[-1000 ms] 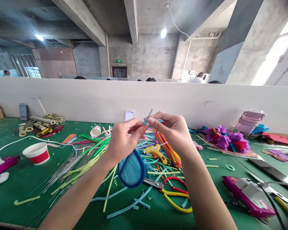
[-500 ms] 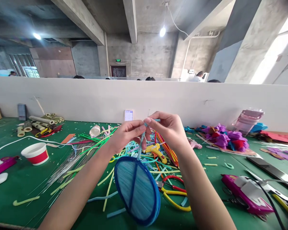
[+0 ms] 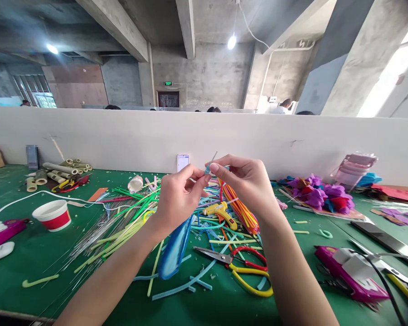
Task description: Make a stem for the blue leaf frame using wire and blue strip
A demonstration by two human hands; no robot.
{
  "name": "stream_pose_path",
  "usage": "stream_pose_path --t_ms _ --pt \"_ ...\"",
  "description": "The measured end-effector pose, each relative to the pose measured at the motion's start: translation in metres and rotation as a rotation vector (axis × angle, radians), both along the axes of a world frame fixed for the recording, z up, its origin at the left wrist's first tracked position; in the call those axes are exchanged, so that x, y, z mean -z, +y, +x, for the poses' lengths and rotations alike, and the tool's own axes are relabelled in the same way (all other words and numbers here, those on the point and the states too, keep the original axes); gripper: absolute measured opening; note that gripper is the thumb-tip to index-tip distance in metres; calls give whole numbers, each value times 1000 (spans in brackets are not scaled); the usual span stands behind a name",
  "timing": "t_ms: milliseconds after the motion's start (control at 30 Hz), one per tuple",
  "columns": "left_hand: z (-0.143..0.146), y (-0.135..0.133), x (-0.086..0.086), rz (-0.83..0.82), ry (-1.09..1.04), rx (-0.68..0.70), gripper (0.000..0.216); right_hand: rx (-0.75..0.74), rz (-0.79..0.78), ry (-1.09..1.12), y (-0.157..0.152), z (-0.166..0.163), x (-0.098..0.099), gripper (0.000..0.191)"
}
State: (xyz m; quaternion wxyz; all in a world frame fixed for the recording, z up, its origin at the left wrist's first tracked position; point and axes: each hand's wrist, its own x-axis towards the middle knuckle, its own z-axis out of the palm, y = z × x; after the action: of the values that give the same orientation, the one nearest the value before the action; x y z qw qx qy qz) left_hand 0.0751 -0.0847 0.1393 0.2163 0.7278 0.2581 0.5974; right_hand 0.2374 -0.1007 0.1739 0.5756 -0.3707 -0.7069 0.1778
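Observation:
My left hand (image 3: 182, 192) is closed in a pinch around the stem of a blue oval fan-like piece (image 3: 173, 253), which hangs below it, turned nearly edge-on. The stem itself is mostly hidden behind my fingers. At my fingertips a thin wire end (image 3: 215, 156) sticks up, with a light blue strip (image 3: 207, 170) around its base. My right hand (image 3: 248, 183) pinches that strip between thumb and forefinger, touching or almost touching my left fingertips. Below my hands lie red-and-yellow-handled scissors (image 3: 240, 267), blades pointing left, and a yellow glue gun (image 3: 221, 213).
Coloured strips (image 3: 240, 206) and thin wires (image 3: 88, 240) litter the green table (image 3: 122, 299). A paper cup (image 3: 52, 216) and bamboo tubes (image 3: 63, 171) stand left. Purple flowers (image 3: 314, 197) and a magenta power strip (image 3: 353, 276) are right. A white partition (image 3: 258, 136) runs behind.
The blue oval piece has turned from facing me to nearly edge-on and swung left, uncovering the scissor blades. My left hand has rolled over, and the wire end now shows more clearly.

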Motion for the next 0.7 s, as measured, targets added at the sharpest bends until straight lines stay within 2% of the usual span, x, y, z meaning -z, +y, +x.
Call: stream_pose_path --t_ms 133,233,367,433,500,633,700 --pt "-4 -5 -9 -249 -97 354 16 -314 -83 152 6 8 2 12" --pt "-7 -4 -10 -338 -103 600 11 -536 -108 218 5 11 2 4" --pt "-11 4 -7 -444 -83 868 14 -633 -97 210 1 8 1 8" --pt "-11 7 -7 -497 -55 935 19 -618 -105 203 1 7 1 8" --pt "-8 7 -6 -491 -50 853 21 -525 -106 200 3 7 1 7" --pt "3 0 -2 -268 -48 363 27 -187 -44 129 7 9 2 11" --pt "7 -2 1 -166 -44 195 30 -23 28 33 5 6 0 11"
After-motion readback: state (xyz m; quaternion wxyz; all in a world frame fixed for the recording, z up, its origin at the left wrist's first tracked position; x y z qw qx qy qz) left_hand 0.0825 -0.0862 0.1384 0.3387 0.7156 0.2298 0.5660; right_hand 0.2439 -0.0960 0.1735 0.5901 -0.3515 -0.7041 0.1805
